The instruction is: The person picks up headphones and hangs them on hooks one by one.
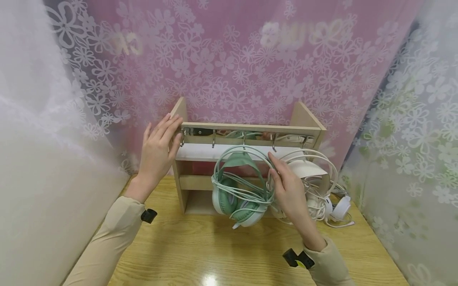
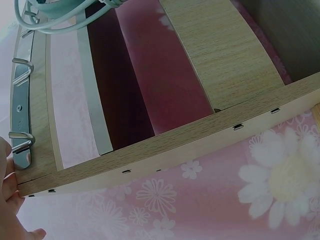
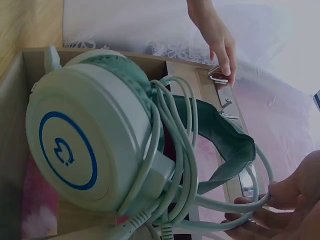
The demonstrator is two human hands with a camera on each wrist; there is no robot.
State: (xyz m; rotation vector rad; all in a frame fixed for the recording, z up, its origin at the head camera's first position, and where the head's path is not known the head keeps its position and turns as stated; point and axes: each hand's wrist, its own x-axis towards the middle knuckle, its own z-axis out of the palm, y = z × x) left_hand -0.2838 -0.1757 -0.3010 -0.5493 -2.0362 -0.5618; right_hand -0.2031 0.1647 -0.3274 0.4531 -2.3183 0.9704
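Mint-green headphones point(image 1: 241, 198) with white earcups are at the front of a small wooden rack point(image 1: 250, 128). Their cable is looped around them. My right hand point(image 1: 290, 193) pinches the thin outer bands at the top right of the headphones; the right wrist view shows its thumb and fingers point(image 3: 287, 192) on them. The band's top is in front of the middle hook point(image 1: 244, 140), but I cannot tell whether it hangs there. My left hand point(image 1: 157, 149) rests on the rack's upper left corner, beside the leftmost hook point(image 2: 22, 140), with its fingers extended.
White headphones point(image 1: 307, 169) are at the rack's right end, with cables and a white earcup point(image 1: 341, 208) beside them. Several metal hooks line the rack's top rail. The rack stands on a wooden table point(image 1: 186, 254), with floral curtains point(image 1: 229, 71) behind and at the right.
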